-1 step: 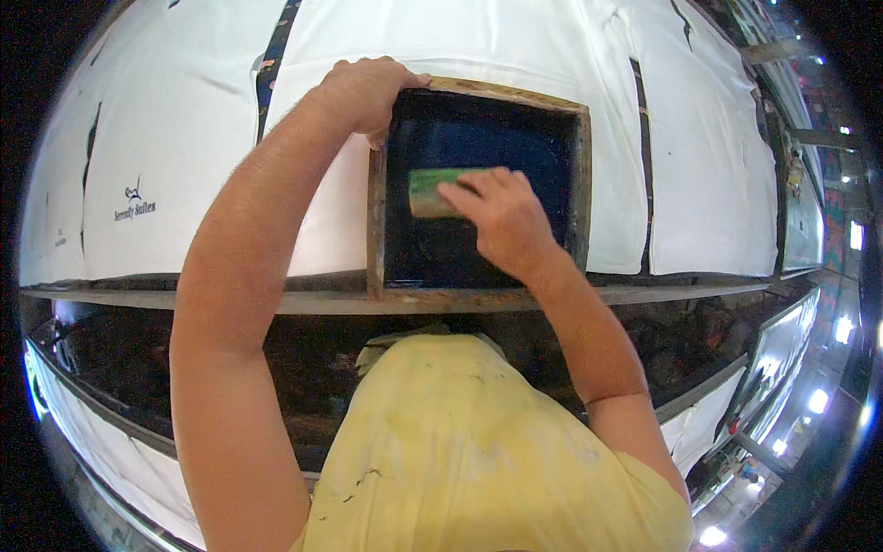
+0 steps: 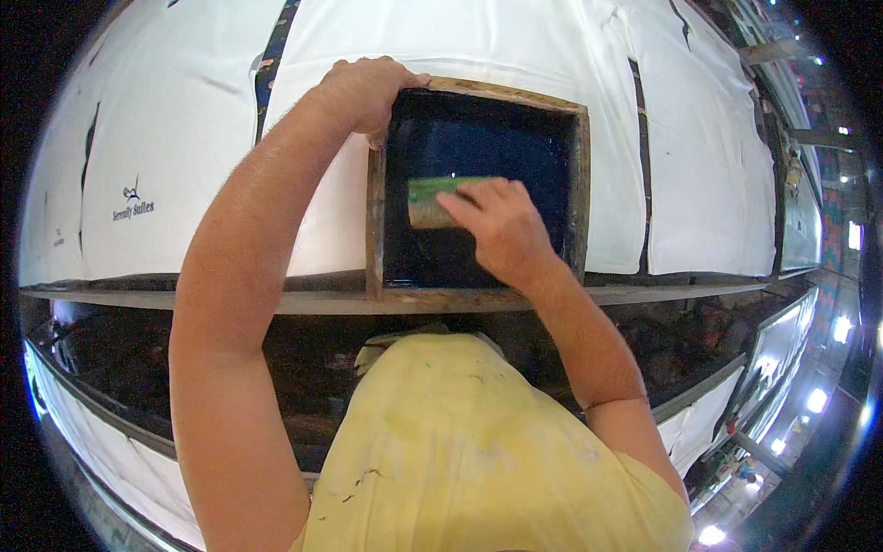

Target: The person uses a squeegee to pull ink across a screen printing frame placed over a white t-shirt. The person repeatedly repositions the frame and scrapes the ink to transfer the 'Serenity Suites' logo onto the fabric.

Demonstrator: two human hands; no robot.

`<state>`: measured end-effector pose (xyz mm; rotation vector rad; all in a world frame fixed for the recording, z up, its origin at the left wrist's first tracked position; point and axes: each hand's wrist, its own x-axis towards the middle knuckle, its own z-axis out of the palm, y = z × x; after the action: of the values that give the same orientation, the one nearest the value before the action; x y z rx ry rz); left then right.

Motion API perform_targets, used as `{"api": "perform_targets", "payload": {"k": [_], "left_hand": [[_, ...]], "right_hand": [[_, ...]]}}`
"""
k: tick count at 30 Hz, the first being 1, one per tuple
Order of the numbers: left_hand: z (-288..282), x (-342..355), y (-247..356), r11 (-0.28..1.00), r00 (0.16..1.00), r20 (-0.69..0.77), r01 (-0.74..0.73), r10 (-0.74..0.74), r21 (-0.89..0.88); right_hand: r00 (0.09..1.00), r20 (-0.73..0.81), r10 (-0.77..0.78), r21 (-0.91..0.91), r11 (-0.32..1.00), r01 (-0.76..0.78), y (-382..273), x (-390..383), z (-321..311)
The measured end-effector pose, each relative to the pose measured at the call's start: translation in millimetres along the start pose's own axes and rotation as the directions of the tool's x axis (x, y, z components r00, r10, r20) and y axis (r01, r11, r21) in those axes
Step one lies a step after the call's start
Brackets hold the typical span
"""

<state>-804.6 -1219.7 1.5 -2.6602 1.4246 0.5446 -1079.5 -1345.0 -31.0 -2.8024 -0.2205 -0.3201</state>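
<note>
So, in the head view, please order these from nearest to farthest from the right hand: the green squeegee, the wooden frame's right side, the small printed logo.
1. green squeegee, under the right hand
2. wooden frame's right side, just right
3. small printed logo, far left on white cloth

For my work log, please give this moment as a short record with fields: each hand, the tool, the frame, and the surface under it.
left hand: left hand grips the top left corner of the wooden frame
right hand: right hand presses on the green squeegee
tool: squeegee lies inside the frame, on the dark blue screen
frame: flat on the white fabric
surface: white fabric pieces side by side on a long table edge
clothing: yellow shirt
</note>
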Motion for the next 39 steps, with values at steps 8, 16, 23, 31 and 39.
{"api": "perform_targets", "payload": {"k": [8,16,23,31,39], "left_hand": [[-13,9,11,0.995,0.996,0.035,0.079,-0.081,0.053],[-14,11,11,0.995,0.997,0.038,0.066,-0.069,0.069],[-15,3,18,0.987,0.992,0.035,0.116,-0.12,0.11],[-10,10,11,0.993,0.996,0.015,0.085,-0.087,0.079],[-4,14,6,0.996,0.998,-0.025,0.06,-0.059,0.067]], "right_hand": [[0.986,0.167,-0.022,0.098,0.995,0.006,6,-13,-36],[0.968,0.063,0.243,0.083,0.965,-0.248,129,53,-51],[0.998,0.036,0.042,0.055,0.997,-0.044,76,-21,-43],[0.982,0.188,-0.028,0.163,0.987,-0.003,46,-48,-61],[1.0,0.028,-0.002,0.143,0.99,-0.002,107,87,-23]]}}
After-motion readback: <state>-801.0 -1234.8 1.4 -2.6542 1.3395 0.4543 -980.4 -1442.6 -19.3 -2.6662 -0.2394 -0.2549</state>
